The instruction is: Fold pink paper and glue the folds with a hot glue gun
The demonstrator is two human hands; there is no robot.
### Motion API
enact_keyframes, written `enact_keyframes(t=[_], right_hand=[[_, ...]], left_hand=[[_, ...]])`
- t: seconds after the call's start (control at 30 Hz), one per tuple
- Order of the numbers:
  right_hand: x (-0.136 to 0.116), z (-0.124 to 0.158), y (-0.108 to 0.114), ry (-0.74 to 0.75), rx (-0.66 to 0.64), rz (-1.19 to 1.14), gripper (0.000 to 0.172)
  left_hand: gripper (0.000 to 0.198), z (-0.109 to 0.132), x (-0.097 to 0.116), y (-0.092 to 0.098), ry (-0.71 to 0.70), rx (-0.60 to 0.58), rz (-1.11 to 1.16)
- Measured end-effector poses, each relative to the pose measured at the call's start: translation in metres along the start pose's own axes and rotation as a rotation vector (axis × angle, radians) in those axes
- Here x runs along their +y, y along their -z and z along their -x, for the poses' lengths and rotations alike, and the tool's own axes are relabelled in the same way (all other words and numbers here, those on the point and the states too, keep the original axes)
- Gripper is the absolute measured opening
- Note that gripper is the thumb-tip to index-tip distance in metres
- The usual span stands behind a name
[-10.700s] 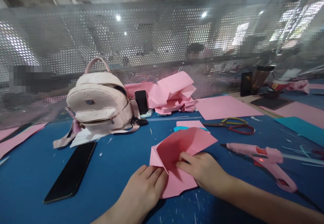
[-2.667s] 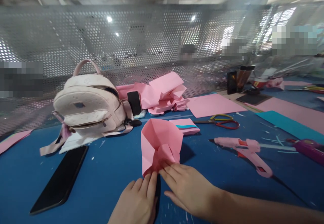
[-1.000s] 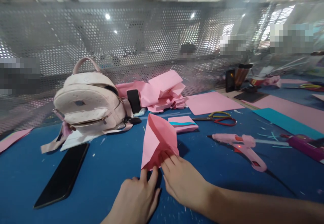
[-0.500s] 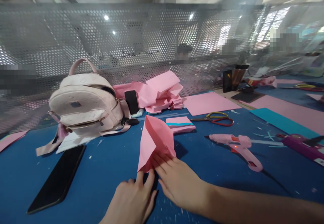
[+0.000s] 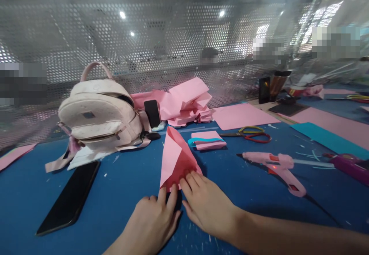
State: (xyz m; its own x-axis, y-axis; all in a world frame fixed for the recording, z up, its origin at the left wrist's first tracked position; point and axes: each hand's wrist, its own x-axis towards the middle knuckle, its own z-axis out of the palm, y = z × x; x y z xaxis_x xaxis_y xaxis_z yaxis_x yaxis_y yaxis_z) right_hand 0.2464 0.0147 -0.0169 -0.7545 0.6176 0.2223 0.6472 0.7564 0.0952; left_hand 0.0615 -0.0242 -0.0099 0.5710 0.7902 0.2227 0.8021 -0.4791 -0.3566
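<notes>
A folded piece of pink paper (image 5: 172,160) stands partly raised on the blue table in front of me, with a pointed top and a pocket-like opening facing me. At its near lower edge, my left hand (image 5: 152,216) presses two outstretched fingertips, its thumb apart. My right hand (image 5: 207,205) lies over the paper's lower right side, fingers stretched forward and pushing down, with its thumb spread to the left. Neither hand is wrapped around the paper. Just behind it sits a small folded pink bundle (image 5: 211,134) with a blue strip (image 5: 201,141) across it.
Scissors (image 5: 255,134) and a pink glue gun (image 5: 282,170) with a lit red light lie right. At left are a dark phone (image 5: 69,197) and a pale backpack (image 5: 98,120). Crumpled pink paper (image 5: 184,101) rests before a perforated screen (image 5: 173,39). Blue paper (image 5: 325,137) lies far right.
My right hand has pressed the paper's rounded right side lower, so it slopes down from the point. The left hand keeps its fingertips at the near edge. The view has shifted slightly.
</notes>
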Motion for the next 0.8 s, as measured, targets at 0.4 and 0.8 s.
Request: enact_keyframes(t=[0.4, 0.8], right_hand=[[0.025, -0.013, 0.020, 0.110, -0.020, 0.026, 0.021], [0.036, -0.035, 0.071, 0.001, -0.305, -0.145, 0.014]], left_hand=[[0.012, -0.010, -0.044, 0.005, -0.158, 0.304, 0.012], [0.010, -0.045, -0.046, 0.043, -0.096, -0.185, 0.267]])
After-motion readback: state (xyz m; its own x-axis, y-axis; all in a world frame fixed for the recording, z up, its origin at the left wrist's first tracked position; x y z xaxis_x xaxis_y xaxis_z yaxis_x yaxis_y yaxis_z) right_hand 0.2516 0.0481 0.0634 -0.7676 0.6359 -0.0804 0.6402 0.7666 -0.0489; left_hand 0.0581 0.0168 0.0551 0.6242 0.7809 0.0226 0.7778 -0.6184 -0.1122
